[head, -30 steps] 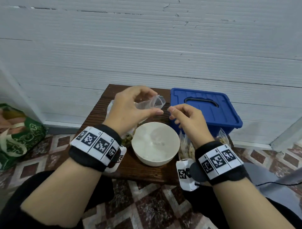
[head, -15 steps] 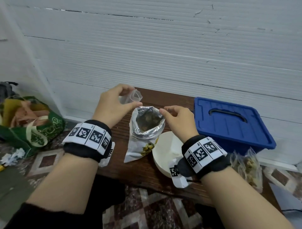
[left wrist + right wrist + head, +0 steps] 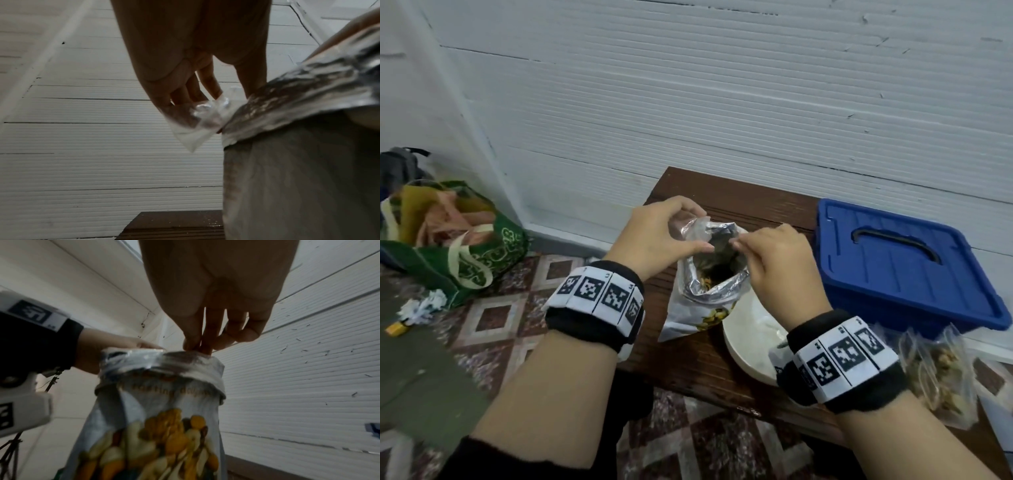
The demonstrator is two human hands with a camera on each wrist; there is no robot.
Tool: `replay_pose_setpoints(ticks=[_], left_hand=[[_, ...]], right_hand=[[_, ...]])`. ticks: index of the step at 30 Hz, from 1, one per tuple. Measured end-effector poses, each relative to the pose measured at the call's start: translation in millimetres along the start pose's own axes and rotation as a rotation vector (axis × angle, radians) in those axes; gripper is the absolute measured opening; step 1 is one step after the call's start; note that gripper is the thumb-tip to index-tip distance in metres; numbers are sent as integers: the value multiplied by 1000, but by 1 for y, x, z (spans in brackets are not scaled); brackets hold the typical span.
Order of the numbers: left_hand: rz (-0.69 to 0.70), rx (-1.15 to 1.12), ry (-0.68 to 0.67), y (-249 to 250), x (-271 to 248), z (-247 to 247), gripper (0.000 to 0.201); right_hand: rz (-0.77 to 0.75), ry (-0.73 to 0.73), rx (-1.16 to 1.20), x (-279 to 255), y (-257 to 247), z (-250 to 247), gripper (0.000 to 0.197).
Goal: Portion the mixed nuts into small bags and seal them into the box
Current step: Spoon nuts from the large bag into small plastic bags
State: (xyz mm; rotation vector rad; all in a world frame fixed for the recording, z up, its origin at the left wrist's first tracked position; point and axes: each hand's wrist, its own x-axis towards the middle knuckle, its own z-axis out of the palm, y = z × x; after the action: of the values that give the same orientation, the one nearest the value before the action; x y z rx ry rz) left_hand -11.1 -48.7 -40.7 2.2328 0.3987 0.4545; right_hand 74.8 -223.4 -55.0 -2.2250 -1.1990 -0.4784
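An open foil nut bag (image 3: pixel 702 308) stands on the dark wooden table (image 3: pixel 688 363), its printed front showing in the right wrist view (image 3: pixel 164 426). My left hand (image 3: pixel 698 234) pinches a small clear bag (image 3: pixel 690 226) against the left of the nut bag's mouth; the small bag (image 3: pixel 197 128) hangs empty beside the foil rim (image 3: pixel 298 104). My right hand (image 3: pixel 736 244) has its fingertips (image 3: pixel 197 344) bunched at the mouth's right rim, pinching the foil. Nuts show deep inside the bag.
A white bowl (image 3: pixel 750 342) sits just right of the nut bag, under my right wrist. The blue box (image 3: pixel 907 270) with its lid on stands at the right. Filled small bags (image 3: pixel 938 377) lie before it. A green shopping bag (image 3: pixel 469 253) is on the floor at the left.
My left hand has carried the small clear bag right, up to the nut bag's mouth. My right hand's fingertips have moved inward over the mouth. The head view has swung left and closer.
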Motion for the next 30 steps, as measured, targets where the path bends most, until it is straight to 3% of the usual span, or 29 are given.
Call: replay_pose_setpoints(ticks=[5, 13, 25, 30], left_hand=[[34, -49, -17, 0, -3, -1, 43], [45, -13, -29, 1, -3, 0, 49], [71, 46, 27, 4, -6, -5, 45], [-6, 31, 21, 1, -7, -11, 44]], right_hand=[[104, -96, 104, -5, 3, 6, 17], [425, 15, 337, 4, 1, -2, 21], [678, 121, 367, 23, 13, -10, 27], [756, 134, 388, 30, 20, -16, 29]])
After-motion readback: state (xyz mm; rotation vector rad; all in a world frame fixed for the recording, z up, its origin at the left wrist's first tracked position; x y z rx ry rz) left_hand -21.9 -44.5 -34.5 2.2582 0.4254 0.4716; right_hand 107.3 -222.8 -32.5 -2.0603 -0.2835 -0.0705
